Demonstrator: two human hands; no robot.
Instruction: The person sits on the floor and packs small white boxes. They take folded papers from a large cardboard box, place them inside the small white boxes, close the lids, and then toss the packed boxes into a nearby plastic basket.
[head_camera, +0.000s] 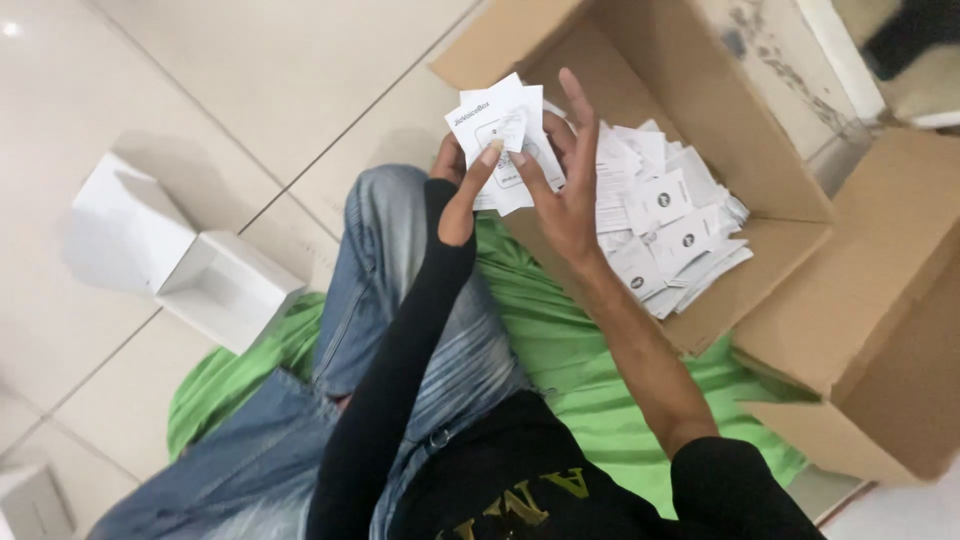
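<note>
Two hands hold one stack of white paper slips above the knee, at the near edge of an open cardboard box. Left hand pinches the stack from below, thumb on front. Right hand grips its right edge, fingers spread, index raised. More white slips lie heaped inside the box. Second cardboard box to the right. Open white box on the tiled floor, left. Green cloth under the jeans leg.
</note>
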